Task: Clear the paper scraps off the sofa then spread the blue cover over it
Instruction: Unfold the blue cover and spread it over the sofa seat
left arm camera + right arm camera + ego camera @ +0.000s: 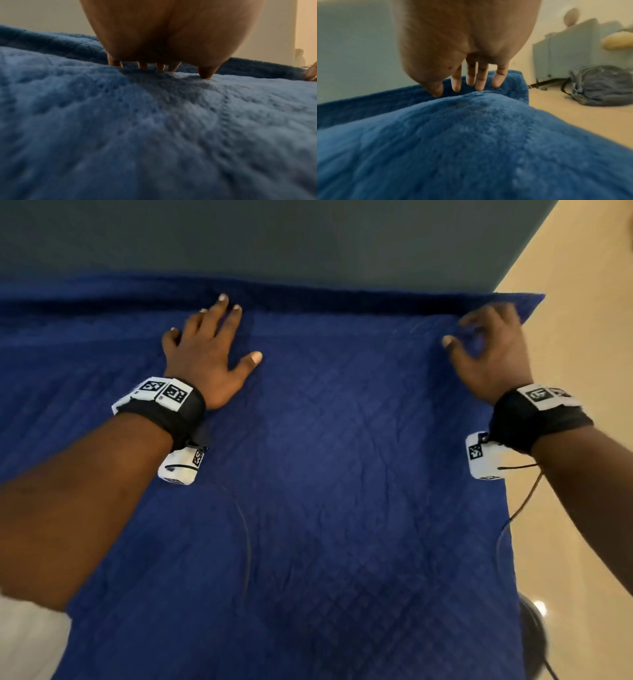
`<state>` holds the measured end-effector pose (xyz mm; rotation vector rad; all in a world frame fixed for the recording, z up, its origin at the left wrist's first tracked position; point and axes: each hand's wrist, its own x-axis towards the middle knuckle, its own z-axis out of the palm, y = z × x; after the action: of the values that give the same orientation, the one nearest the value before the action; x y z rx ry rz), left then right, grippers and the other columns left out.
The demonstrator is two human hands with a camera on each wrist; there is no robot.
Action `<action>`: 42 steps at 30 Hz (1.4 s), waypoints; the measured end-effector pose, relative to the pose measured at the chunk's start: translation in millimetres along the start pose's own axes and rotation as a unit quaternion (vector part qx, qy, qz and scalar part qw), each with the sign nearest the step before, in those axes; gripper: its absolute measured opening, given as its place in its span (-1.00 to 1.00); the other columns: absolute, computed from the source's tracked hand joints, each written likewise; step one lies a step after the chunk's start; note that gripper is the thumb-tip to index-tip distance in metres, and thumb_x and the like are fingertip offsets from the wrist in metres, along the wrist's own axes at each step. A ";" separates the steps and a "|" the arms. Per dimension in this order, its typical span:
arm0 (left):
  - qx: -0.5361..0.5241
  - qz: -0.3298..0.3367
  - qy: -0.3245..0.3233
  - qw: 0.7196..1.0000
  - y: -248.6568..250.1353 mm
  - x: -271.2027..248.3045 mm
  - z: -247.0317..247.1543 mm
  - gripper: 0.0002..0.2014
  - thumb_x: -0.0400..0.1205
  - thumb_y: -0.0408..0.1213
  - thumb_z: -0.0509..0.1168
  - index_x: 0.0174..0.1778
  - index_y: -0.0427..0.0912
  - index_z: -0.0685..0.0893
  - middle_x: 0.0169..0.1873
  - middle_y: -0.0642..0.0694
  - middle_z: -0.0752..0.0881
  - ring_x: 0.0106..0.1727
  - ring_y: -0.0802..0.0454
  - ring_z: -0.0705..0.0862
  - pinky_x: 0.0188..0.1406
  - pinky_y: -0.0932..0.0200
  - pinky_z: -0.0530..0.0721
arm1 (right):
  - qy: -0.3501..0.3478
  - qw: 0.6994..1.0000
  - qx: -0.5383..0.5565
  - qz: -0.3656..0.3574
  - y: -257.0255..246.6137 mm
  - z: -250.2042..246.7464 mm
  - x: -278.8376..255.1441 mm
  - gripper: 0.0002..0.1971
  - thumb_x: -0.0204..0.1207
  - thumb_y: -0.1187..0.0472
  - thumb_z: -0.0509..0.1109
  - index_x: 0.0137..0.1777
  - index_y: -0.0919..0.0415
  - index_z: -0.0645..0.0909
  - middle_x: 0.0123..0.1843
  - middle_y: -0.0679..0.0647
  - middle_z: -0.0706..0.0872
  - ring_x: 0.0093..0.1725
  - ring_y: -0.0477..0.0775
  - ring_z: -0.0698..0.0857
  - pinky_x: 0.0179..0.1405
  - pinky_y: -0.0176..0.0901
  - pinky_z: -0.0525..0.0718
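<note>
Cover check: one blue cover (pixel 342 474) lies over the sofa seat, which it hides. Its long far hem runs 9 to 3 o'clock across the head view.

- Left hand (pixel 205 350): released, flat on the cover, fingers spread, tips pointing to 12 o'clock and touching the darker fold along the hem.
- Right hand (pixel 489 354): fingers loosely bent, tips at the cover. No fabric seen gripped, so it reads as released.
- Far right corner (pixel 534 299): just at 1 o'clock of the right hand and well apart from the left, so the right hand is nearer.
- Likely next move: settling that hem and corner toward 12 o'clock.

Counts: hands two, cover one, paper scraps none in view. One dark backpack (pixel 600 88) on the floor (pixel 582 337), at 3 o'clock of the sofa
</note>
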<state>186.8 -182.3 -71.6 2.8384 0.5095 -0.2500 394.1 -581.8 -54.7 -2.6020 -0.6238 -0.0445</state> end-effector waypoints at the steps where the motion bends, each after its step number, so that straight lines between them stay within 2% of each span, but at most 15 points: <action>1: 0.003 0.002 -0.003 1.000 0.7 -0.7 1.4 -0.17 0.63 0.42 -0.05 0.78 0.07 0.10 0.80 0.02 0.08 0.77 -0.20 0.14 0.59 -0.53 0.14 | -0.036 0.999 -0.025 -0.018 -5.8 4.6 -2.5 -0.54 0.61 -0.17 0.41 0.30 0.16 0.63 0.36 0.23 0.61 0.31 0.30 0.64 0.24 0.24 0.64; 5: -0.019 -0.004 -0.019 1.000 -1.5 -4.4 8.7 -0.16 0.63 0.45 -0.07 0.79 0.09 0.07 0.81 0.05 0.04 0.81 -0.12 -0.03 0.66 -0.55 -0.11 | -0.068 0.996 -0.035 0.045 -9.6 15.6 -11.8 -0.44 0.61 -0.28 0.35 0.49 0.04 0.52 0.53 0.09 0.54 0.51 0.26 0.54 0.34 0.32 0.55; 9: -0.021 -0.001 -0.042 0.999 -1.4 -6.9 8.9 -0.09 0.59 0.52 -0.09 0.80 0.09 -0.03 0.82 0.04 -0.08 0.82 -0.08 -0.16 0.66 -0.55 -0.24 | -0.023 0.984 0.078 0.159 15.7 13.2 -35.8 -0.35 0.65 -0.26 0.30 0.59 0.14 0.47 0.56 0.12 0.53 0.53 0.17 0.55 0.51 0.09 0.53; 12: -0.029 -0.014 -0.032 0.999 6.6 -23.8 10.9 -0.09 0.61 0.51 -0.04 0.80 0.09 -0.05 0.82 -0.01 -0.15 0.82 -0.09 -0.23 0.65 -0.56 -0.27 | -0.049 0.934 0.141 0.326 41.4 -0.4 -83.7 -0.29 0.69 -0.32 0.17 0.61 0.22 0.48 0.59 0.21 0.57 0.53 0.22 0.58 0.45 -0.08 0.49; 14: -0.038 -0.019 -0.016 0.999 18.1 -49.7 18.2 -0.10 0.63 0.48 -0.01 0.80 0.07 -0.04 0.82 -0.03 -0.18 0.81 -0.11 -0.26 0.64 -0.57 -0.27 | -0.115 0.893 0.128 0.416 63.0 -12.6 -135.1 -0.27 0.77 -0.34 0.01 0.56 0.25 0.56 0.60 0.28 0.59 0.57 0.32 0.56 0.50 0.04 0.45; 16: -0.048 -0.017 -0.006 0.999 33.3 -83.6 28.9 -0.11 0.64 0.47 0.01 0.80 0.06 -0.03 0.82 -0.04 -0.20 0.81 -0.12 -0.26 0.63 -0.60 -0.25 | -0.167 0.846 0.130 0.489 75.0 -23.7 -198.4 0.06 0.53 -0.66 -0.10 0.56 0.24 0.59 0.62 0.30 0.57 0.58 0.39 0.54 0.61 0.27 0.44; 19: -0.057 -0.018 -0.007 0.998 56.2 -135.6 44.6 -0.06 0.61 0.49 0.05 0.81 0.04 -0.03 0.81 -0.04 -0.22 0.81 -0.15 -0.28 0.59 -0.66 -0.21 | -0.197 0.776 0.145 0.581 89.7 -28.2 -299.0 0.54 -0.23 -0.97 -0.03 0.52 0.19 0.63 0.57 0.26 0.60 0.53 0.40 0.57 0.61 0.37 0.46; 20: -0.059 -0.017 -0.014 0.998 63.5 -153.5 48.9 -0.04 0.59 0.50 0.06 0.81 0.04 -0.03 0.81 -0.04 -0.23 0.81 -0.15 -0.28 0.59 -0.66 -0.20 | -0.195 0.748 0.161 0.613 91.4 -30.1 -331.2 0.47 -0.27 -0.96 0.07 0.43 0.15 0.68 0.51 0.22 0.64 0.46 0.37 0.62 0.59 0.37 0.49; 22: -0.055 -0.006 -0.030 0.998 77.8 -191.1 57.3 0.01 0.54 0.54 0.07 0.81 0.05 -0.03 0.81 -0.05 -0.25 0.81 -0.15 -0.30 0.59 -0.66 -0.19 | -0.174 0.713 0.179 0.655 91.1 -38.6 -388.7 0.09 0.02 -0.86 0.25 0.15 0.11 0.77 0.37 0.15 0.76 0.22 0.29 0.73 0.46 0.33 0.60; 24: -0.049 0.007 -0.052 0.997 86.7 -227.1 63.8 0.06 0.50 0.57 0.08 0.81 0.05 -0.05 0.81 -0.05 -0.27 0.80 -0.15 -0.31 0.60 -0.67 -0.18 | -0.144 0.717 0.199 0.653 95.2 -41.7 -432.0 -0.18 0.25 -0.70 0.36 -0.02 0.09 0.82 0.18 0.13 0.85 0.08 0.28 0.78 0.31 0.42 0.68; 28: -0.035 0.021 -0.093 0.995 90.2 -289.6 70.6 0.11 0.45 0.62 0.09 0.82 0.05 -0.04 0.80 -0.05 -0.28 0.80 -0.14 -0.31 0.59 -0.69 -0.15 | -0.112 0.665 0.239 0.699 97.4 -47.3 -485.0 -0.05 0.21 -0.63 0.47 0.37 0.14 0.68 0.39 0.26 0.72 0.36 0.37 0.65 0.57 0.38 0.50; 31: -0.018 0.032 -0.118 0.992 89.1 -321.3 75.1 0.16 0.41 0.65 0.09 0.82 0.05 -0.04 0.80 -0.06 -0.29 0.80 -0.16 -0.32 0.58 -0.71 -0.15 | -0.162 0.610 0.253 0.733 91.6 -53.8 -520.0 -0.35 0.54 -0.36 0.43 0.37 0.17 0.63 0.34 0.28 0.74 0.28 0.34 0.67 0.55 0.33 0.49; 34: -0.017 0.033 -0.126 0.991 86.7 -329.7 76.3 0.18 0.39 0.68 0.07 0.82 0.07 -0.06 0.80 -0.04 -0.31 0.80 -0.14 -0.34 0.58 -0.71 -0.18 | -0.207 0.613 0.281 0.709 81.1 -57.7 -536.2 -0.58 0.80 -0.09 0.26 0.49 0.16 0.55 0.24 0.25 0.74 0.27 0.34 0.66 0.50 0.34 0.49; 39: -0.019 0.030 -0.124 0.992 87.4 -329.8 77.6 0.19 0.37 0.69 0.08 0.81 0.11 -0.13 0.79 -0.01 -0.36 0.79 -0.12 -0.38 0.58 -0.70 -0.19 | -0.184 0.619 0.225 0.729 69.2 -77.5 -545.9 -0.69 0.82 0.07 0.25 0.24 0.36 0.57 0.19 0.42 0.71 -0.06 0.32 0.69 -0.09 0.10 0.65; 42: -0.021 0.028 -0.120 0.992 88.2 -331.3 77.0 0.19 0.36 0.71 0.04 0.81 0.13 -0.14 0.79 -0.01 -0.36 0.79 -0.11 -0.39 0.59 -0.70 -0.19 | -0.199 0.648 0.154 0.719 73.6 -80.5 -551.9 -0.68 0.81 0.01 0.26 0.10 0.30 0.60 0.15 0.40 0.74 0.13 0.43 0.72 0.28 0.30 0.67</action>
<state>-97.1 -388.8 -57.0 2.7255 0.3802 -0.5544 -62.6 -908.5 -89.0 -2.0145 1.3115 1.0241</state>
